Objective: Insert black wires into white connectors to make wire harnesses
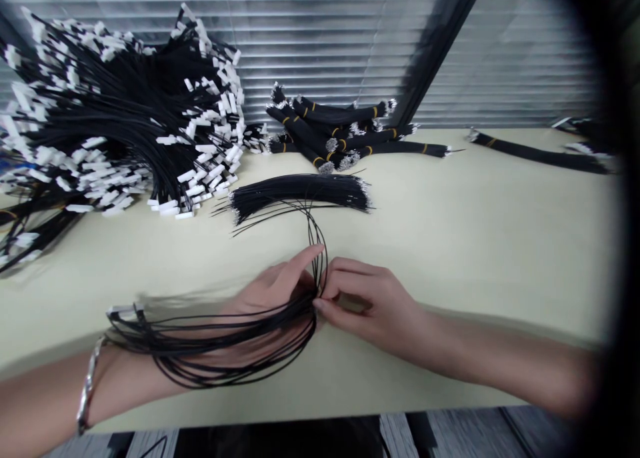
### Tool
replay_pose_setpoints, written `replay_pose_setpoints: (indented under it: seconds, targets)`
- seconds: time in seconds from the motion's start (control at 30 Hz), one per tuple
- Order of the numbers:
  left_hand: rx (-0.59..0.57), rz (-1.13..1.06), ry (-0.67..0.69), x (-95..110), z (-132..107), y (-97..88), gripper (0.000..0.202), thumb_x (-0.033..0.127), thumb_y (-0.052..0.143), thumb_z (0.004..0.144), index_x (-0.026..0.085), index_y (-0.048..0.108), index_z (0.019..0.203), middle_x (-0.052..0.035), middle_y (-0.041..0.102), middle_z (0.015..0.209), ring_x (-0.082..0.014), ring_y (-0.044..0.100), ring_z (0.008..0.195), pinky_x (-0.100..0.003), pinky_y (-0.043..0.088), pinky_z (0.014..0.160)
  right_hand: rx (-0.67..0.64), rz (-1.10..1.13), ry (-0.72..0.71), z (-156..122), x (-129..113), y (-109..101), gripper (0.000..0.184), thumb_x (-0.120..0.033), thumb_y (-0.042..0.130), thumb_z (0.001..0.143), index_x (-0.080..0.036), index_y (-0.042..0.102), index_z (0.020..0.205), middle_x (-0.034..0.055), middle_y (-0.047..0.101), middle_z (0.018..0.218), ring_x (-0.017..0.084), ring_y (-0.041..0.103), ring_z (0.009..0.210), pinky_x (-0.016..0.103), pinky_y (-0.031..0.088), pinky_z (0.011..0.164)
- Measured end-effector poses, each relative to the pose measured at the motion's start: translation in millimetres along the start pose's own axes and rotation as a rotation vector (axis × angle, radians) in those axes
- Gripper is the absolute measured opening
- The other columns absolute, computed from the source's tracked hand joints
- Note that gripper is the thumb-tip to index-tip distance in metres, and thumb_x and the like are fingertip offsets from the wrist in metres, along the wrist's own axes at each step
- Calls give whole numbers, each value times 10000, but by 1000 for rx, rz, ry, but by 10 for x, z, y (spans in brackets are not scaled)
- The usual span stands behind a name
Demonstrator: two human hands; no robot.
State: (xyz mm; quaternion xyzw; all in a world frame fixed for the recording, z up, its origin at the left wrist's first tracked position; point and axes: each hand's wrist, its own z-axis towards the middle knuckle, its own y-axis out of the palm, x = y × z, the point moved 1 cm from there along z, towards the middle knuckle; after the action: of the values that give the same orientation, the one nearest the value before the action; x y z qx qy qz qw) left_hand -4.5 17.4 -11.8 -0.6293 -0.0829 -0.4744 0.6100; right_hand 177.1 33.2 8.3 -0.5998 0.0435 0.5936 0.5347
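My left hand (273, 291) grips a bunch of thin black wires (215, 348) that loops back over my wrist, with white connectors (125, 310) at the loose end. My right hand (373, 305) pinches the same wires right beside the left fingertips, where several strands curve up toward a loose bundle of black wires (300, 193) lying on the table. A silver bracelet (89, 385) sits on my left wrist.
A big heap of black wires with white connectors (110, 125) fills the left of the cream table (475, 245). Tied black wire bundles with yellow bands (340, 135) lie at the back, another (535, 153) at the right. Window blinds stand behind.
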Motion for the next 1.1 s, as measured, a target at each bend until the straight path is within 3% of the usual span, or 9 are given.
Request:
replay_pose_setpoints:
  seconds: [0.27,0.43,0.63,1.1]
  targets:
    - [-4,41,-72,47,-2,-19,717,156,615,741,248,256,1355,10,639,948,-107,638,649,-197,494,564,55,40,34,-20,10,-1,156,-139,558,831,-181,521,686,-1,527,754,110,504,695,240,409,621]
    - [3,65,-90,68,-14,-30,718,193,623,727,239,253,1341,31,630,934,-84,600,560,-197,480,521,64,227,172,19,64,-19,129,-192,593,821,-187,547,701,-1,559,755,124,536,719,256,440,672]
    - [-29,20,-103,56,-17,-39,730,182,611,732,266,219,1341,32,601,942,-70,557,515,-206,455,502,-17,365,322,51,79,-26,125,-263,605,813,-173,549,747,-7,563,724,109,490,641,244,407,588]
    - [-16,-51,-68,15,-12,-19,768,122,648,715,314,207,1314,60,558,885,-73,594,563,-186,461,522,20,239,232,4,108,24,155,-189,597,802,-179,503,679,-7,535,732,116,494,664,247,376,568]
